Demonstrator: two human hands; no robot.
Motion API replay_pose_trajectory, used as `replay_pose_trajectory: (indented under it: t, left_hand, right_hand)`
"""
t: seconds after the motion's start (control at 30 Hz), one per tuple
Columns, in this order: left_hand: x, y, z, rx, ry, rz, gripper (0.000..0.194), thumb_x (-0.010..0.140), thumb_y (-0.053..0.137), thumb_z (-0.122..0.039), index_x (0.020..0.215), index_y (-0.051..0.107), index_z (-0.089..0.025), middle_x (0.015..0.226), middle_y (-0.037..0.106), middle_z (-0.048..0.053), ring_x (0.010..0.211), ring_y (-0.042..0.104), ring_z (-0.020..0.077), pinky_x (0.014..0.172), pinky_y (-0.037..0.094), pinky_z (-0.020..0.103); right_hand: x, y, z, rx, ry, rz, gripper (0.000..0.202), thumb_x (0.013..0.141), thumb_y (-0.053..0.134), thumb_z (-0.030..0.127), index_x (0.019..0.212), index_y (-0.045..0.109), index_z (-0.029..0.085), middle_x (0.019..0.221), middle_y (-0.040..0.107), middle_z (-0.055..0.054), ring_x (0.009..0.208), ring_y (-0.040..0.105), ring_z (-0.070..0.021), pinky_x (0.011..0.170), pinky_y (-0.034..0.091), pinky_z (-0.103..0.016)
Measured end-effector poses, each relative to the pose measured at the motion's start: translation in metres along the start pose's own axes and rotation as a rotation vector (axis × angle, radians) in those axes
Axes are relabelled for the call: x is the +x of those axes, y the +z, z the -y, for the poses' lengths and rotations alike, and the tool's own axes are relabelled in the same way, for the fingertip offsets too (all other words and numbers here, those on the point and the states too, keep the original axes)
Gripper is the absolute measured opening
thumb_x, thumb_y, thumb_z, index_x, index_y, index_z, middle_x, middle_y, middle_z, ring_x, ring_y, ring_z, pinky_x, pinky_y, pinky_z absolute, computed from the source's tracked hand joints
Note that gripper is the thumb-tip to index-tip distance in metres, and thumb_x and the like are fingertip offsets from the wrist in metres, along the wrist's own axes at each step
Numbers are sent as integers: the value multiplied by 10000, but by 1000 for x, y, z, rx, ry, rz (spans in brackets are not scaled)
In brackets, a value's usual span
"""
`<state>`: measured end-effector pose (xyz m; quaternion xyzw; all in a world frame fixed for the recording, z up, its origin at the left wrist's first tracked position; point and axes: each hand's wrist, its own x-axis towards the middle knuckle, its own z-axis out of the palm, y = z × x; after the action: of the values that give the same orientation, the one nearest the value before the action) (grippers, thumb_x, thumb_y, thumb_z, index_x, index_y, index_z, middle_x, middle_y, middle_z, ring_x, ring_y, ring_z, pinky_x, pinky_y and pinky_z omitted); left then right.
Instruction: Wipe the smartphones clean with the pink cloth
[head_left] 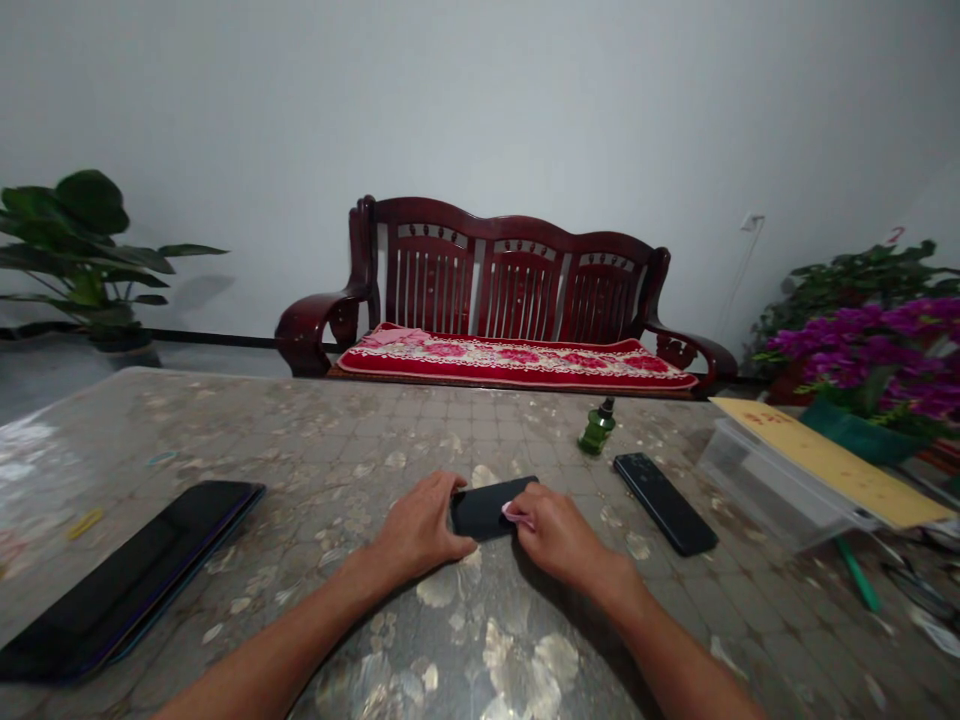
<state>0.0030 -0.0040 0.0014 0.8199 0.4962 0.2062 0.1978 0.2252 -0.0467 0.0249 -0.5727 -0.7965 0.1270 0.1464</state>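
Observation:
A smartphone (480,512) with a dark screen lies face up on the patterned table in front of me. My left hand (427,525) grips its left end, thumb along the near edge and fingers at the far edge. My right hand (551,525) is closed around a small pinkish cloth (514,513), which presses on the right part of the screen. Most of the cloth is hidden in the fingers. To the right stands a small green spray bottle (598,428), and beside it lies another black phone (664,502).
A tablet-like dark device (127,575) lies at the left, near a yellow clip-like piece (85,523). On the right are a clear plastic box (757,490) with a yellow sheet (825,460) on top, a green-handled item (857,572) and purple flowers (877,345). A wooden bench (517,280) stands beyond.

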Motion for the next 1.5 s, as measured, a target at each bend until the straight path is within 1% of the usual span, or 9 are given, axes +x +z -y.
replay_pose_trajectory:
  t: [0.1, 0.37, 0.57, 0.63, 0.83, 1.0, 1.23, 1.33, 1.5]
  left_hand:
    - [-1, 0, -1, 11, -3, 1, 561, 616, 766, -323, 1133, 597, -187, 1116, 667, 95, 1069, 640, 306, 917, 502, 389]
    - [-2, -4, -9, 47, -24, 4, 528, 642, 760, -313, 1128, 595, -190, 1101, 663, 94, 1062, 639, 299, 915, 496, 383]
    - [-2, -3, -9, 52, -27, 1, 550, 635, 771, -325, 1138, 601, -181, 1101, 669, 102, 1069, 637, 312, 920, 495, 393]
    - [-3, -2, -8, 67, -29, -5, 544, 642, 767, -323, 1139, 603, -176, 1090, 673, 104, 1059, 640, 312, 919, 492, 396]
    - [-6, 0, -11, 128, -73, -15, 574, 672, 797, -370, 1168, 597, -162, 1102, 671, 125, 1063, 642, 330, 922, 483, 414]
    - [-13, -3, -22, 202, -86, 53, 689, 671, 855, -445, 1240, 575, -177, 1173, 661, 127, 1114, 618, 341, 942, 461, 426]
    - [-28, 5, -35, 124, 17, 190, 472, 790, 783, -338, 1224, 641, -221, 1156, 671, 97, 1081, 632, 300, 929, 465, 388]
    - [-29, 6, -34, 84, 75, 226, 388, 840, 717, -275, 1224, 669, -235, 1127, 690, 90, 1044, 652, 269, 914, 478, 354]
    - [-28, 5, -30, 38, 203, 233, 220, 897, 636, -241, 1087, 746, -250, 964, 723, 55, 935, 674, 226, 835, 494, 297]
  right_hand:
    - [0, 3, 5, 10, -48, 13, 266, 830, 528, 43, 914, 734, 189, 881, 662, -37, 832, 605, -144, 722, 381, -216]
    - [8, -2, -14, -122, 110, -126, 287, 863, 472, 29, 926, 715, 167, 948, 655, -71, 905, 599, -175, 801, 403, -242]
    - [4, 7, 7, -15, -97, -37, 319, 810, 510, 13, 937, 740, 194, 866, 638, -33, 851, 596, -155, 744, 399, -226]
    - [5, 7, 8, 11, -121, -33, 327, 805, 518, 9, 935, 749, 200, 851, 639, -26, 842, 596, -150, 743, 401, -221]
    - [16, 2, -15, -44, 125, -241, 309, 892, 496, 48, 1021, 742, 185, 956, 659, -59, 902, 607, -165, 811, 428, -232]
    - [20, 3, -21, -92, 150, -270, 303, 957, 460, 105, 1051, 736, 188, 990, 671, -76, 954, 606, -178, 852, 436, -247]
    - [22, -3, -17, -93, 164, -200, 295, 966, 475, 156, 815, 727, 182, 839, 651, -52, 801, 583, -166, 750, 407, -252]
    - [22, -5, -18, -86, 151, -192, 275, 960, 488, 156, 846, 737, 180, 849, 659, -55, 828, 581, -177, 774, 404, -260]
    - [20, -2, -18, -117, 151, -150, 305, 987, 464, 160, 923, 762, 180, 953, 676, -90, 929, 589, -201, 869, 419, -283]
